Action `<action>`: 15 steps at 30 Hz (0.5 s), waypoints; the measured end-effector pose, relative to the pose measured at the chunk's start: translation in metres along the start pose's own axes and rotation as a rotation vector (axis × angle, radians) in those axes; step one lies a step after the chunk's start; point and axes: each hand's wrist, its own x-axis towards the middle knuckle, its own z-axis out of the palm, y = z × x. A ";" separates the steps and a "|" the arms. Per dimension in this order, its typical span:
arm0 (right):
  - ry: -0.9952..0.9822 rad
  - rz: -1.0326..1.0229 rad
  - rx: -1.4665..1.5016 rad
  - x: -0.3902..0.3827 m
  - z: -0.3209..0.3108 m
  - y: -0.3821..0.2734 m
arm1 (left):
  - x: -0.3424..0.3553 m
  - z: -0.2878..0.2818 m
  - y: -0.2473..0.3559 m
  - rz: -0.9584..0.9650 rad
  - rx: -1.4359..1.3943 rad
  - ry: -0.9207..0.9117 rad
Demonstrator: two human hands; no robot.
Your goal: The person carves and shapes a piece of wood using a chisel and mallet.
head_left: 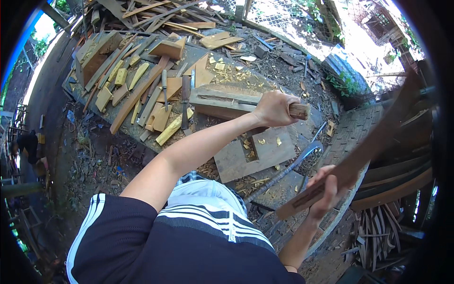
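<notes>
- Hands first: left hand (273,108) fisted on a short wooden handle (299,111), held above the desk (90,94); what the handle carries is hidden by the fist, likely a mallet or hatchet.
- Right hand (325,191) wrapped round a long dark plank (359,158), slanting from lower centre up to the right edge, low end near the desk's near edge; grip closed on it with the fingers over the top face.
- Flat board (257,154) with a cut notch lies between the hands, chips scattered on it.
- Steel rebar (279,173) with a curved blade end lies just beside the board.
- Chisels (164,87) and yellow offcuts (137,75) sit farther back, well apart from both hands.
- Judgement: for a clean blow, brace the plank's low end firmly, keep right fingers away from the strike line, bring the handle down square.
- Loose chips underfoot and on the desk may let the plank skid.
</notes>
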 end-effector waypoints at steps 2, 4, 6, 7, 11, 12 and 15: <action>-0.021 -0.019 -0.176 -0.002 0.000 0.019 | 0.003 0.001 0.003 -0.012 0.007 -0.029; -0.051 -0.034 -0.345 -0.004 0.005 0.022 | 0.000 0.000 0.003 -0.033 0.023 -0.055; -0.229 0.028 -0.417 -0.004 0.010 0.013 | -0.004 -0.001 0.001 -0.140 0.034 -0.156; -0.323 0.060 -0.452 -0.003 0.011 0.012 | -0.002 -0.002 0.001 -0.145 0.039 -0.150; 0.015 0.241 0.019 -0.005 -0.005 0.016 | 0.004 -0.003 -0.001 -0.068 0.010 -0.034; -0.001 0.262 -0.010 -0.003 -0.004 0.025 | 0.004 -0.002 -0.001 -0.063 0.005 -0.031; -0.321 0.122 -0.420 0.004 0.010 0.038 | -0.001 0.000 -0.005 -0.061 0.003 -0.021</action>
